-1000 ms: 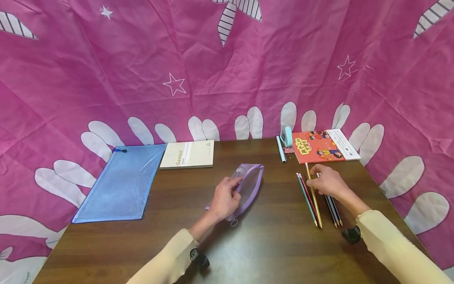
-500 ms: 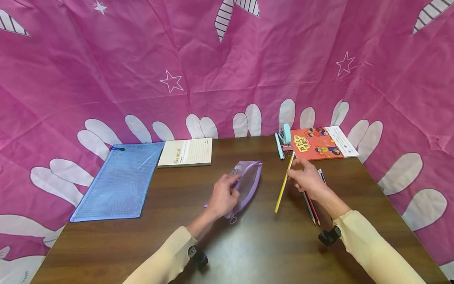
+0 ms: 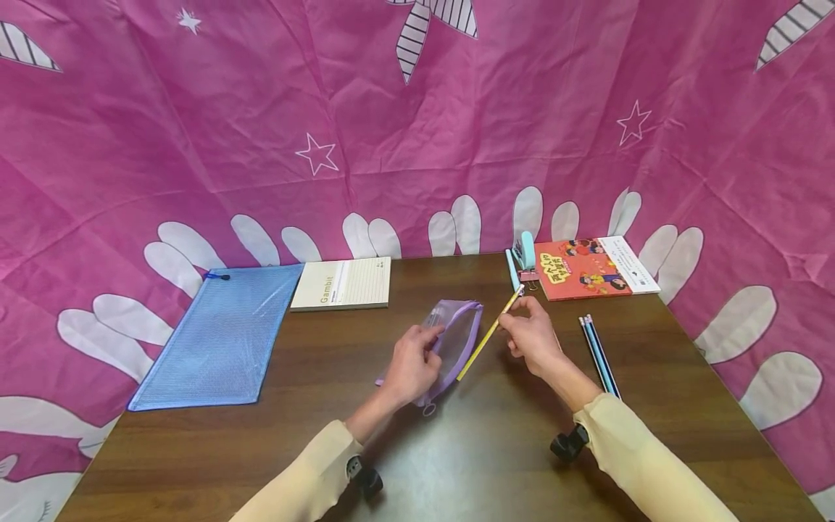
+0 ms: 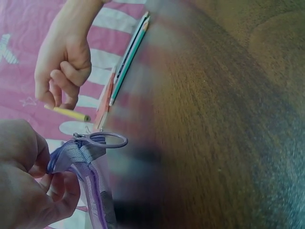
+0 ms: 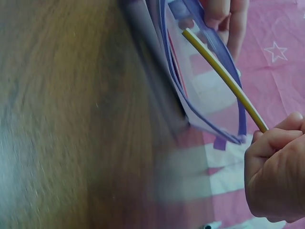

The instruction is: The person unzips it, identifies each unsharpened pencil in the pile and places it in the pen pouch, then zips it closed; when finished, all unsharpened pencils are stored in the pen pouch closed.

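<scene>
My left hand [image 3: 412,366] grips the near edge of a sheer purple zip pencil case [image 3: 462,341]. Its mouth gapes, and the ring pull [image 4: 107,140] hangs at one end. Between thumb and fingers my right hand [image 3: 533,339] pinches a yellow pencil [image 3: 485,339] near its eraser end. That pencil slants down to the left, its lower end at the case's purple rim in the head view. From the right wrist, the yellow pencil [image 5: 226,81] crosses in front of the open mouth. Several more pencils [image 3: 600,355] lie right of my right hand, some hidden by the forearm.
A blue mesh zip folder [image 3: 218,337] lies at the left, with a cream notebook [image 3: 342,284] beside it. At the back right are a red-orange book [image 3: 583,268], a light-blue stapler [image 3: 525,250], a pale blue pen [image 3: 512,270] and a pink clip [image 3: 528,275]. Pink cloth [image 3: 417,130] hangs behind.
My right hand has picked the yellow pencil up from the pencils on the table and carried it left to the case's mouth. The left hand keeps its hold on the case.
</scene>
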### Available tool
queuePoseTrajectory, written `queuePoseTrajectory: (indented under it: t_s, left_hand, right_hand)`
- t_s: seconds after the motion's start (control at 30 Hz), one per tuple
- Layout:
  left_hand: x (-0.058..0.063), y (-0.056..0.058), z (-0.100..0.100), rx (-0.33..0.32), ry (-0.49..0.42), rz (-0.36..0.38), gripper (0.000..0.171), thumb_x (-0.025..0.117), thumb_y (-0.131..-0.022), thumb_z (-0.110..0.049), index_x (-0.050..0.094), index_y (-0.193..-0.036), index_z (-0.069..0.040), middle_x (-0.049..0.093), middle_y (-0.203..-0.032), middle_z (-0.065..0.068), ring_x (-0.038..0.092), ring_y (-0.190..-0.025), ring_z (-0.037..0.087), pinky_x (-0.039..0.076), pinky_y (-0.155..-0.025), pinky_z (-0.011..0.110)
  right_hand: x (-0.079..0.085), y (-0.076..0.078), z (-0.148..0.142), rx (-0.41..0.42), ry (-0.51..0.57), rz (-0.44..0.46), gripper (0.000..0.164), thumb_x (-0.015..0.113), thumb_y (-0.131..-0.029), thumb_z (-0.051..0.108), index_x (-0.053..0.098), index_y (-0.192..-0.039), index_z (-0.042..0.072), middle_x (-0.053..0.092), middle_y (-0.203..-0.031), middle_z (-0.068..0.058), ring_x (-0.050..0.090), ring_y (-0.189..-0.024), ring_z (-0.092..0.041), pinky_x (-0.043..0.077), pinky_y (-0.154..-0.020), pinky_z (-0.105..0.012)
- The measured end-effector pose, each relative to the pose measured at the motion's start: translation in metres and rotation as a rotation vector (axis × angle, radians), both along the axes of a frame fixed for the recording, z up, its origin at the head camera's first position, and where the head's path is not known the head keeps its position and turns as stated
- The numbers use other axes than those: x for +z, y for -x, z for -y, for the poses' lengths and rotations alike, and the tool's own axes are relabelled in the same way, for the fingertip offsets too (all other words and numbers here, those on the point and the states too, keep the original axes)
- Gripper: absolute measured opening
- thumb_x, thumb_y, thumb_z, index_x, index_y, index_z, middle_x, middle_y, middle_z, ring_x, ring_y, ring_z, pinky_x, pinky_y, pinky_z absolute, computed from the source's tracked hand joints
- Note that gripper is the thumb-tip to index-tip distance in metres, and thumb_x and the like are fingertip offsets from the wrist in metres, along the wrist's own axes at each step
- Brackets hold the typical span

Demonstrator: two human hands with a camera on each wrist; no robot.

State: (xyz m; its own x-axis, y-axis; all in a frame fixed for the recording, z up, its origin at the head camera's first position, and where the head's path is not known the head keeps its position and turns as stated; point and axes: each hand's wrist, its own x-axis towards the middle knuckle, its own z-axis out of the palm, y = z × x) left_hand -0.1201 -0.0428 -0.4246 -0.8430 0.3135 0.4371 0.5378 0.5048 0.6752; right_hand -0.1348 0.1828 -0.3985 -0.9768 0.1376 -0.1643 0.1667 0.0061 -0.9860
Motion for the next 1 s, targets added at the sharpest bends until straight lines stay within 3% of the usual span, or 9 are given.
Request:
queuePoseTrajectory:
  t_s: [0.57,0.8,1.0]
  left_hand:
    - [-0.002,-0.002,-0.003,0.016,0.006,-0.013,0.052,0.057,-0.07,0.011,0.068,-0.12,0.007,0.06,-0.091,0.014,0.057,-0.077,0.022,0.052,-0.065,0.03]
    - [0.0,-0.002,-0.005,0.005,-0.004,0.043,0.053,0.057,-0.071,0.013,0.066,-0.124,0.008,0.06,-0.095,0.015,0.059,-0.08,0.023,0.054,-0.068,0.028]
    - [0.001,-0.001,-0.005,0.006,-0.012,0.042,0.052,0.057,-0.072,0.014,0.065,-0.124,0.009,0.059,-0.092,0.014,0.058,-0.078,0.022,0.052,-0.067,0.028]
  right_hand:
    - [-0.014,-0.004,0.037,0.007,0.066,0.043,0.027,0.055,-0.086,-0.003,0.042,-0.108,0.006,0.063,-0.073,-0.009,0.04,-0.044,-0.009,0.027,-0.041,-0.019]
    - [-0.017,-0.005,0.044,0.021,0.076,0.058,0.028,0.056,-0.085,-0.003,0.043,-0.109,0.004,0.062,-0.07,-0.007,0.039,-0.044,-0.008,0.027,-0.041,-0.019]
    - [-0.019,-0.008,0.054,0.028,0.055,0.056,0.029,0.058,-0.084,-0.002,0.046,-0.11,0.002,0.063,-0.07,-0.006,0.039,-0.043,-0.008,0.027,-0.04,-0.02]
